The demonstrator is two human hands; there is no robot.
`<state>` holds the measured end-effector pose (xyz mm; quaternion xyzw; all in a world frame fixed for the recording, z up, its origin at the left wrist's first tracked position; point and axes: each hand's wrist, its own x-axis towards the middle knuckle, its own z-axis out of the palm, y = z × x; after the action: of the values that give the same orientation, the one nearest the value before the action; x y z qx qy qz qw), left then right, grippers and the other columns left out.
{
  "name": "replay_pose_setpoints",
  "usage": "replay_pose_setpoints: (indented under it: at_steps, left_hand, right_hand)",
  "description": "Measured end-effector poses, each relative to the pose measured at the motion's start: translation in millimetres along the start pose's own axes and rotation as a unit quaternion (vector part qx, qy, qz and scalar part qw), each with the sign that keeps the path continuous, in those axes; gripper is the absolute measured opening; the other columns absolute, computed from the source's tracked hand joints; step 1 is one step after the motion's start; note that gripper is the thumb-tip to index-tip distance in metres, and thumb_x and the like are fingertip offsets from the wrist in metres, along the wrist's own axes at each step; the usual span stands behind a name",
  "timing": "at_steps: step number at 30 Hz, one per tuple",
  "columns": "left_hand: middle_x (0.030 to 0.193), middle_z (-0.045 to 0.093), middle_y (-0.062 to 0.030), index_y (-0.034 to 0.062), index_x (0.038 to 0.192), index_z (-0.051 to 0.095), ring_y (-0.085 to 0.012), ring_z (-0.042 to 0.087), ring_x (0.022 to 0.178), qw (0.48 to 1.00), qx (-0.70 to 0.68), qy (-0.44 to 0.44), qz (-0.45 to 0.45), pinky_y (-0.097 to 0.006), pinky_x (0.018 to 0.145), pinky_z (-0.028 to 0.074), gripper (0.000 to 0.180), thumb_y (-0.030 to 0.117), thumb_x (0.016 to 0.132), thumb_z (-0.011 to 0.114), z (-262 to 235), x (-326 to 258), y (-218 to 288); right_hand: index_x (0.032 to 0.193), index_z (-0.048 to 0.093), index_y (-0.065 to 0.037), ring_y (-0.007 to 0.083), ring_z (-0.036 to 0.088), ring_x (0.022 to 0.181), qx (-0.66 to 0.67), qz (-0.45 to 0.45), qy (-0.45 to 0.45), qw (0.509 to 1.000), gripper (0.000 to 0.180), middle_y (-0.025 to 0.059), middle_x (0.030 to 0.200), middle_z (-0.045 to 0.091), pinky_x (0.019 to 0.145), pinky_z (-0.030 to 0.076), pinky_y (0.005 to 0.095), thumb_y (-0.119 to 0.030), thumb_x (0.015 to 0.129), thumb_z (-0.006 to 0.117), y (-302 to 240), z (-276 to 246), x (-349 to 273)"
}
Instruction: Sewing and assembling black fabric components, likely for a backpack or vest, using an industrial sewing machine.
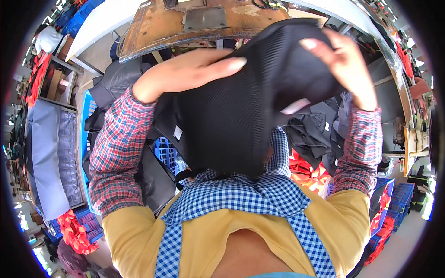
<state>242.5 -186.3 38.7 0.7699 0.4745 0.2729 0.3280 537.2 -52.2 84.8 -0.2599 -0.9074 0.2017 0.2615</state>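
Observation:
A large black piece of ribbed, leather-like material (227,111) is held up in front of my chest, bent along a fold, with a smoother part on its right. My left hand (185,74) grips its upper left side, the thumb lying on the face and the other fingers partly hidden behind. At the upper right, my right hand (345,65) holds the smoother part with the thumb in front; this hand is slightly blurred. A small pale label (295,106) shows at the lower edge of that part.
Ahead stands a worn wooden worktable (162,30) with a metal plate (205,18) on it. Dark pieces (310,132) are heaped at right, above red strips (308,171). A blue crate (165,153) shows below; a grey-covered rack (46,148) stands left.

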Motion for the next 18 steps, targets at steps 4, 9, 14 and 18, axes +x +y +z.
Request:
replay_pose_setpoints:
  at_steps: [4,9,14,18]
  left_hand:
    - [0.099,0.067,-0.0174,0.0003,0.112,0.064,-0.0311,0.062,0.092,0.99,0.115,-0.086,0.001,-0.04,0.081,0.048,0.046,0.043,0.094,0.059,12,-27,-25]
    - [0.079,0.064,-0.0153,0.0037,0.097,0.065,-0.0345,0.062,0.075,0.984,0.158,0.018,0.079,-0.04,0.065,0.048,0.025,0.028,0.091,0.064,40,-16,-15]
    - [0.07,0.056,-0.02,-0.0007,0.085,0.061,-0.0378,0.057,0.066,0.979,0.202,-0.037,0.012,-0.042,0.058,0.042,0.028,0.026,0.091,0.064,39,-10,16]
    - [0.064,0.052,-0.018,0.0029,0.075,0.056,-0.0374,0.056,0.063,0.973,0.232,-0.006,0.019,-0.044,0.055,0.041,0.033,0.031,0.091,0.063,46,-12,43]
  right_hand:
    - [0.112,0.067,0.0,0.0073,0.063,0.085,-0.012,0.106,0.149,0.983,0.033,0.001,0.097,0.07,0.08,0.049,0.0226,-0.027,0.094,0.066,16,-98,-29]
    - [0.113,0.067,-0.002,0.0106,0.06,0.08,-0.075,0.171,0.148,0.971,0.039,0.008,0.088,0.069,0.076,0.049,0.0266,-0.034,0.092,0.067,55,-120,-60]
    - [0.117,0.061,0.002,0.0261,0.068,0.095,-0.241,0.185,0.068,0.95,0.048,0.0179,0.101,0.07,0.083,0.051,0.0341,-0.034,0.087,0.072,84,-79,-82]
    - [0.128,0.058,-0.003,0.0247,0.059,0.115,-0.065,0.097,-0.02,0.993,0.049,0.0145,0.122,0.064,0.1,0.044,0.0358,-0.035,0.092,0.066,75,-12,-90]
